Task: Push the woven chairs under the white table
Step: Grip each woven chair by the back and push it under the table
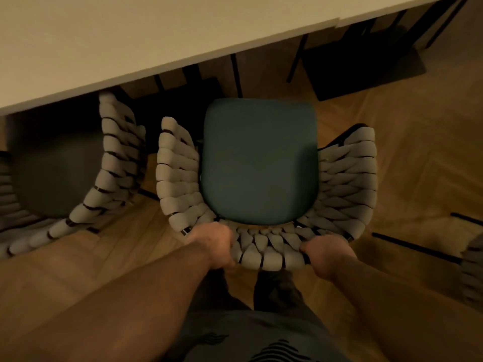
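A woven chair (347,184) with a thick grey rope back and a dark green seat cushion (258,163) stands in front of me, its seat front just short of the white table (130,40) edge. My left hand (214,244) grips the left part of the chair's back rim. My right hand (326,254) grips the right part of the same rim. A second woven chair (115,163) with a grey seat sits to the left, partly under the table.
Wooden floor (405,126) lies all around. Dark chair legs and seats (360,71) show under the table's far side. Part of another woven chair (474,270) and thin black legs (407,244) are at the right edge. My legs stand just behind the chair.
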